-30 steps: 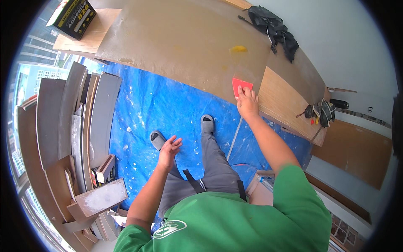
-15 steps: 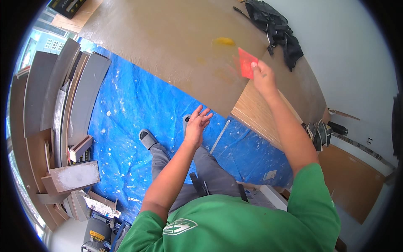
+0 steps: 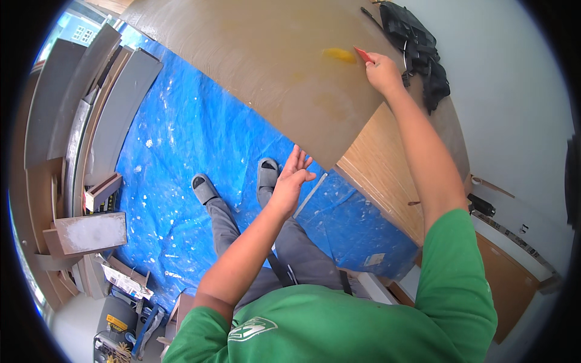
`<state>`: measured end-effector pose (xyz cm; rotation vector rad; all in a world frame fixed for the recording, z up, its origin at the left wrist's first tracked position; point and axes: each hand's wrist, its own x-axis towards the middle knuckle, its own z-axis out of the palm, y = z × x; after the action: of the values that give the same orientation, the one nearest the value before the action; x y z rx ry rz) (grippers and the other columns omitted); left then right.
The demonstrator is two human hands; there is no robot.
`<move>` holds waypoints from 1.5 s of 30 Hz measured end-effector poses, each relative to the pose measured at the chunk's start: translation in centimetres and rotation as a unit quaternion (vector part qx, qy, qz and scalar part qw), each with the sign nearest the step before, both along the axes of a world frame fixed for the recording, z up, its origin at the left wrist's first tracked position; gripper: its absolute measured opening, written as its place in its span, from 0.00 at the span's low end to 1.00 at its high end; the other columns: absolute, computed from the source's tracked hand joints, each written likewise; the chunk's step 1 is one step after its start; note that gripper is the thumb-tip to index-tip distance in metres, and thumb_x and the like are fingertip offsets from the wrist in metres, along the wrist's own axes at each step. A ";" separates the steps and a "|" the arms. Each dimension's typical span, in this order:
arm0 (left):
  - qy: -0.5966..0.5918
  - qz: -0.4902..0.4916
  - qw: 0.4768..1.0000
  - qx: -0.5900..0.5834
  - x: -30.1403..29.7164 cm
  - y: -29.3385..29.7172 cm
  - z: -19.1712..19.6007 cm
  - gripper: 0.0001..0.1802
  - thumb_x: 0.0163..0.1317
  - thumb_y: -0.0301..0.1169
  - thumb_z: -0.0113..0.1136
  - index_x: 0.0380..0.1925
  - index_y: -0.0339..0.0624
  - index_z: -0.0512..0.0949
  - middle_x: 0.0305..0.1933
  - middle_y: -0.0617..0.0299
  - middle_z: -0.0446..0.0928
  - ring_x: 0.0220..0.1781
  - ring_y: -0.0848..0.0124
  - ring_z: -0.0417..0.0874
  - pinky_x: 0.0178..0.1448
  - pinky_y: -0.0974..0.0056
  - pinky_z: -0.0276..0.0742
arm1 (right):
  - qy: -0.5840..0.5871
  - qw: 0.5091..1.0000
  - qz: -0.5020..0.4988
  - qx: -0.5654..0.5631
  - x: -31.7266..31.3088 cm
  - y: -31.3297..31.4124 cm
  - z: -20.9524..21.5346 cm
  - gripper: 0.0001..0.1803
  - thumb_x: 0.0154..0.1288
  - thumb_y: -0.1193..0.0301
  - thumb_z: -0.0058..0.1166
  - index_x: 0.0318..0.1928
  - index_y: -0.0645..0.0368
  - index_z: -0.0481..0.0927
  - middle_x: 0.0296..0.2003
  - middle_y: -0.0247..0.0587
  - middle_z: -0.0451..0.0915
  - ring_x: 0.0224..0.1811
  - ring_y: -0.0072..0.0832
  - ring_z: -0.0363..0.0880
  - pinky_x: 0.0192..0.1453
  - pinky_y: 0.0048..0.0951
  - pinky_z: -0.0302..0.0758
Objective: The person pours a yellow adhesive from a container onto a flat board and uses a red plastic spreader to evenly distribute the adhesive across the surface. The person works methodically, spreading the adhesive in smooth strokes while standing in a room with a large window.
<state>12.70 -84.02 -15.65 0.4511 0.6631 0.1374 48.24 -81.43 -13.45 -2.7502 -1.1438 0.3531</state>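
My right hand (image 3: pixel 384 74) is closed on a flat red plastic spreader (image 3: pixel 362 54), seen nearly edge-on. The spreader is at the right end of a yellow smear of paste (image 3: pixel 339 55) on a large brown panel (image 3: pixel 254 66); whether it touches the paste is hard to tell. My left hand (image 3: pixel 292 183) is empty, fingers stretched out and apart, near the panel's front corner and above the blue sheet. Fainter yellowish patches show on the panel around the smear.
Blue plastic sheeting (image 3: pixel 163 163) covers the floor under my feet. Long grey boards (image 3: pixel 124 115) stand stacked at left. A light wood board (image 3: pixel 387 163) lies beside the panel. A black bag (image 3: pixel 408 30) sits at its far right edge, near a white wall. A grey machine (image 3: pixel 115 320) stands lower left.
My right hand has carried the spreader away from me to the yellow smear, turning it from flat-facing to edge-on. My left hand stays open, its fingers shifted slightly.
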 end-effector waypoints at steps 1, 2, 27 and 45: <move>0.000 0.000 1.000 0.000 -0.1 0.0 -0.1 0.50 0.58 0.23 0.48 0.80 0.40 0.37 0.84 0.54 0.44 0.83 0.59 0.52 0.77 0.60 0.55 | 0.011 1.000 -0.002 -0.003 -1.0 0.5 0.3 0.19 0.67 0.68 0.49 0.56 0.48 0.83 0.51 0.48 0.84 0.54 0.47 0.82 0.58 0.42 0.77; -0.001 0.002 1.000 -0.003 -0.1 0.1 -0.3 0.51 0.58 0.23 0.49 0.80 0.41 0.37 0.84 0.54 0.44 0.83 0.59 0.52 0.77 0.60 0.55 | 0.022 1.000 -0.005 -0.005 -1.9 1.1 0.5 0.19 0.67 0.68 0.49 0.56 0.48 0.83 0.51 0.47 0.84 0.54 0.46 0.82 0.58 0.42 0.77; 0.038 -0.021 0.999 -0.032 -4.5 -2.5 -4.2 0.53 0.53 0.19 0.49 0.80 0.44 0.38 0.84 0.54 0.45 0.82 0.61 0.55 0.73 0.60 0.60 | 0.056 0.963 0.260 0.035 -18.4 1.1 0.4 0.12 0.62 0.74 0.53 0.45 0.54 0.82 0.38 0.42 0.83 0.42 0.46 0.80 0.45 0.46 0.79; 0.095 -0.094 0.991 -0.027 -13.3 -7.0 -10.1 0.46 0.54 0.19 0.48 0.78 0.38 0.52 0.79 0.51 0.58 0.79 0.59 0.61 0.75 0.61 0.61 | 0.284 0.936 0.013 0.207 -15.2 -3.3 8.5 0.16 0.77 0.70 0.51 0.60 0.57 0.81 0.49 0.42 0.85 0.51 0.30 0.81 0.64 0.26 0.70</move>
<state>-0.55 -91.03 -25.76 0.4750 0.8050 -0.1038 33.02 -84.73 -4.93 -2.0698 -0.9581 0.7511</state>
